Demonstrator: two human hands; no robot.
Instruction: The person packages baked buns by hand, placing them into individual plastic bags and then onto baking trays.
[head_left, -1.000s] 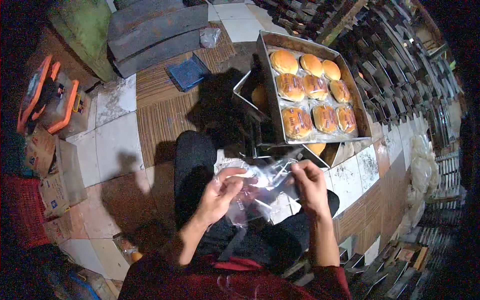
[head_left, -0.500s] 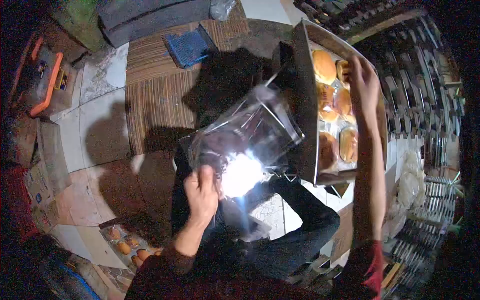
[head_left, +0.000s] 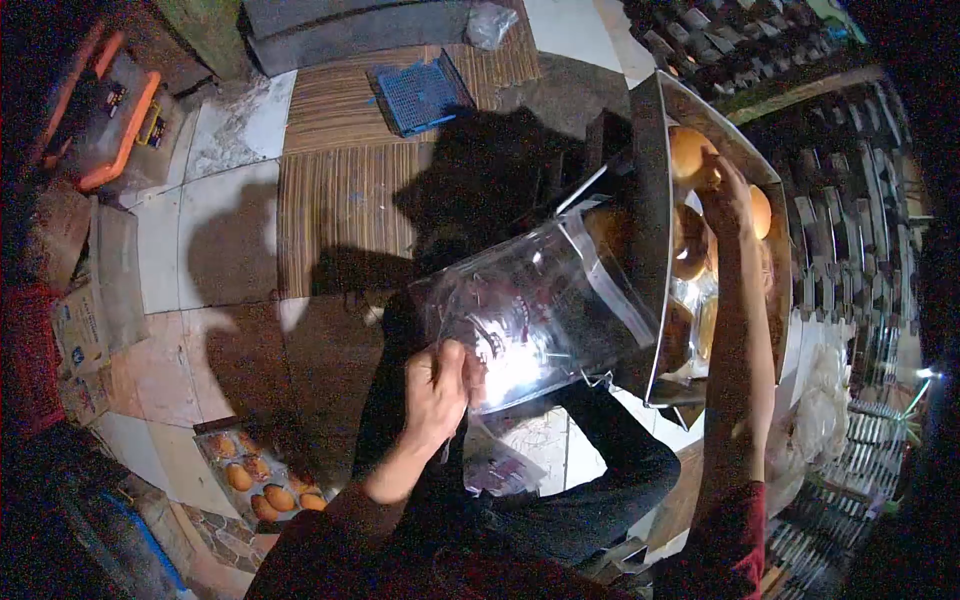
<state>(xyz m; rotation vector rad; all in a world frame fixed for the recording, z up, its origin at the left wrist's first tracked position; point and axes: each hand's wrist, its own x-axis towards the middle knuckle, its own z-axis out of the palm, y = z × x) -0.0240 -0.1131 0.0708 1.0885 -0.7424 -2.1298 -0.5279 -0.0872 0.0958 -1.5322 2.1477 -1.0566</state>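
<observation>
My left hand (head_left: 438,395) is closed on the near left end of a clear plastic bag (head_left: 540,300), thumb on top. The bag lies spread above my lap with a bright glare on it, and its right end is next to the tray wall. A deep, light-walled tray (head_left: 655,240) holds several round bread buns. Over its far part, my right hand (head_left: 733,200) has its fingers curled at a golden bun (head_left: 690,152); the far fingertips are partly hidden. Another bun (head_left: 760,212) shows to the right of this hand, and a darker bun (head_left: 688,245) to its left.
A second tray of buns (head_left: 245,478) is on the floor at lower left. A blue plastic basket (head_left: 422,95) lies on striped boards ahead. Orange-edged crate (head_left: 130,130) stands at far left. Stacked dark racks (head_left: 840,210) line the right side, beside pale plastic bags (head_left: 820,410).
The view has shifted, so the tray appears lower and further right. The bag has flattened and its right end is nearer the tray. My right hand's fingers have come onto a bun.
</observation>
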